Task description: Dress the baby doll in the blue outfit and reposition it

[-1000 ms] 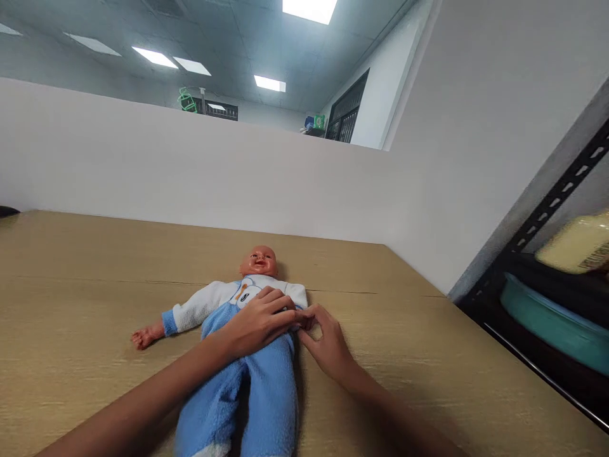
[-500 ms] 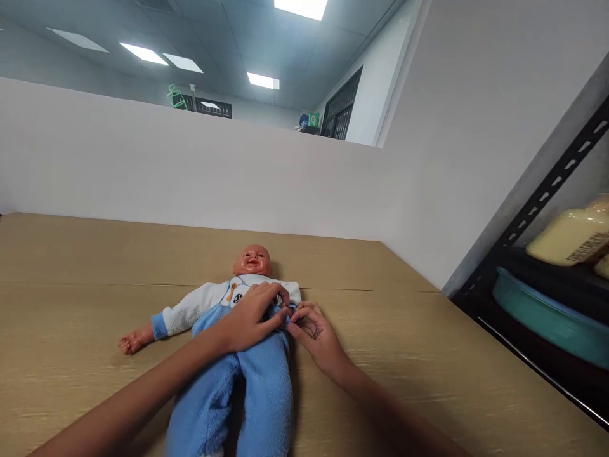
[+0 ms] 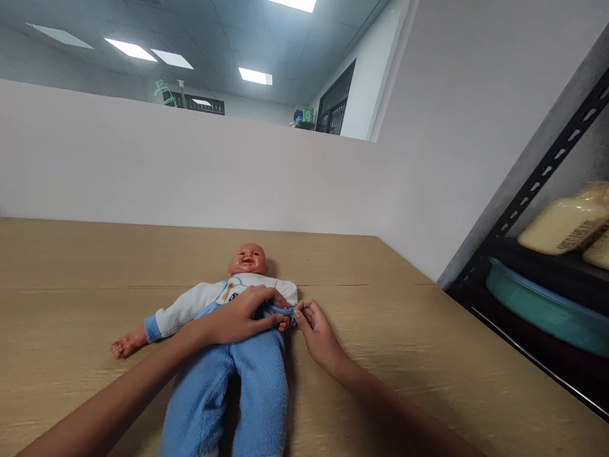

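A baby doll (image 3: 248, 259) lies on its back on the table, dressed in a white and blue fleece outfit (image 3: 259, 371). My left hand (image 3: 245, 314) rests across its torso, fingers and thumb closed round the doll's bent arm. The small doll hand (image 3: 284, 324) shows by my left thumb. At that wrist, my right hand (image 3: 314, 330) pinches the blue sleeve cuff (image 3: 285, 311) between thumb and fingers. My left palm hides part of the chest print. The doll's other arm (image 3: 178, 314) stretches out to the left, its hand bare.
The wooden table (image 3: 404, 355) has a seam running across it. A white partition (image 3: 190, 165) stands behind. On the right, a black shelf rack (image 3: 547, 171) holds a teal basin (image 3: 542, 308) and cream-coloured wrapped packages (image 3: 564, 225).
My right hand has drawn the blue cuff slightly outward, so its edge now shows stretched beside the doll's hand. My left hand stays round the arm. The whole view has shifted slightly.
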`<state>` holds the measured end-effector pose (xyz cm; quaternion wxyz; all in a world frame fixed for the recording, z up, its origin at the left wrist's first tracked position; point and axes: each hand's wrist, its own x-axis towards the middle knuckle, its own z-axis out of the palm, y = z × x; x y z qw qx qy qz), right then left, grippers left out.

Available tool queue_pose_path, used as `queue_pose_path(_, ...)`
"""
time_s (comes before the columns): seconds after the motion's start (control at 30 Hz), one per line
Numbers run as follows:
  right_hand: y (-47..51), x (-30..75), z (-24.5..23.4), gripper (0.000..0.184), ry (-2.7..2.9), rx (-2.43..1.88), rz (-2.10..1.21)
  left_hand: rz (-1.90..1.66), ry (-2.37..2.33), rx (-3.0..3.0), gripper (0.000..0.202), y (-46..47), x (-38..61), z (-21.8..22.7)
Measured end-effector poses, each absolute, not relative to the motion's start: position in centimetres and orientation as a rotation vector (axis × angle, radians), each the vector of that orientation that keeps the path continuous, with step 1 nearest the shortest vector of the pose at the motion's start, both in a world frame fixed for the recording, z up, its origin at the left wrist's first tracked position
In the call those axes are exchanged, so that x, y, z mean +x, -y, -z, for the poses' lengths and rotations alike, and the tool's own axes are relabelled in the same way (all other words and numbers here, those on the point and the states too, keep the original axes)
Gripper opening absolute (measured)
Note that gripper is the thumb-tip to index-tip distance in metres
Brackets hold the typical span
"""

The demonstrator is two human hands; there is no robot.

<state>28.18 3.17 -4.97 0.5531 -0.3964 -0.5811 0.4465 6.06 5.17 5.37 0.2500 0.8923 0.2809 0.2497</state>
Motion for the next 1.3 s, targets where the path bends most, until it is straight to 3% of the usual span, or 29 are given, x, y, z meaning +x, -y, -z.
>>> queue_pose_path(0.4,-2.5,27.9,4.3,0.038,1.392,-0.917,-1.007,-0.685,-0.659,2.431,0.023,-6.4,5.8,-5.1)
queue_pose_path(0.57,-2.4,27.7,4.3,0.038,1.377,-0.893,-1.020,-0.764,-0.745,2.484,0.032,-5.8,6.7,-4.9)
queue_pose_path(0.8,-2.4,27.5,4.0,0.039,1.378,-0.873,-0.997,-0.879,-0.931,2.600,0.025,-6.1,7.8,-4.1)
queue_pose_path(1.13,-2.1,27.4,4.6,0.031,1.310,-0.998,-1.014,-0.625,-1.123,2.740,0.016,-5.4,7.2,-5.0)
queue_pose_path(1.3,-2.6,28.3,4.2,0.043,1.328,-0.921,-1.186,-0.530,-1.180,2.685,0.017,-5.4,6.5,-5.7)
